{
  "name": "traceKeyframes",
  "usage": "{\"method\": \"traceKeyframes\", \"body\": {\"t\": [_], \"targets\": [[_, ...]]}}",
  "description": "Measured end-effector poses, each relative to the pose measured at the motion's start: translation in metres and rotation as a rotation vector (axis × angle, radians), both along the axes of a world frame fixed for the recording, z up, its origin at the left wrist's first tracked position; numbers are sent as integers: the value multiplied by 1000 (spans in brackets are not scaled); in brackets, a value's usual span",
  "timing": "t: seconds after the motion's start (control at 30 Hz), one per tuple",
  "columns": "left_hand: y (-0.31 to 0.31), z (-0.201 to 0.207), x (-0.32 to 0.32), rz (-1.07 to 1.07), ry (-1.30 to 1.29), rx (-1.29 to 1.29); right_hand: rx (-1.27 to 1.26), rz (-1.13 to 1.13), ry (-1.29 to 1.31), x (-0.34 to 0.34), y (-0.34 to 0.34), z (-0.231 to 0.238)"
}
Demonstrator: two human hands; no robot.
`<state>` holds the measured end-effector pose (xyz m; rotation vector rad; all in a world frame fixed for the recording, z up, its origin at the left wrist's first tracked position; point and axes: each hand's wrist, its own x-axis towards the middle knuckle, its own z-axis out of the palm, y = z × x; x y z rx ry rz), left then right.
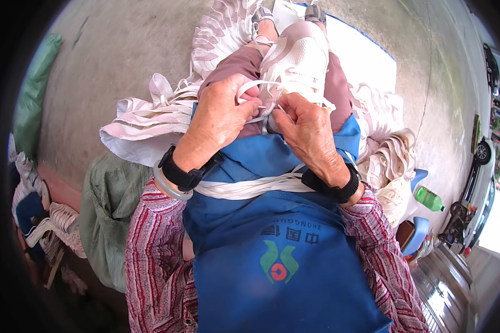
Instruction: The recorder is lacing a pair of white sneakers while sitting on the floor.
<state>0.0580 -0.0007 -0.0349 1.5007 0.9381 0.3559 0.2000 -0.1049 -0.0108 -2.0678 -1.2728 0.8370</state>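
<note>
A white and pale pink shoe upper (300, 47) lies across my lap, toe pointing away from me, with white lacing across its front. My left hand (222, 108) is closed at its left edge, pinching a white shoelace (255, 84) that loops over toward the upper. On the other side my right hand (308, 125) is closed, thumb and forefinger pressed together at the upper's near opening. A bit of lace seems to be between those fingers, though its end is hidden. A bundle of white shoelaces (250, 190) stretches across my blue apron (233, 238) below both wrists.
Stacked uppers lie left of my lap (150, 119), beyond it (219, 36) and to the right (389, 158). A white sheet (366, 58) lies under my feet. Green sacks (111, 211) stand at left. A green bottle (429, 198) and parked vehicles (475, 183) are at right.
</note>
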Motion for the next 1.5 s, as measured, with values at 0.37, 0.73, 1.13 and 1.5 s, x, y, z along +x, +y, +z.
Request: {"method": "traceKeyframes", "body": {"t": [0.37, 0.73, 1.13, 1.5], "targets": [[9, 15, 8, -149, 109, 27, -42, -146, 371, 5, 3, -3], [14, 12, 11, -253, 167, 387, -12, -103, 282, 2, 1, -9], [12, 12, 7, -200, 157, 208, -1, -32, 120, 0, 1, -9], [14, 1, 14, -242, 205, 232, 45, 64, -101, -2, 2, -14]]}}
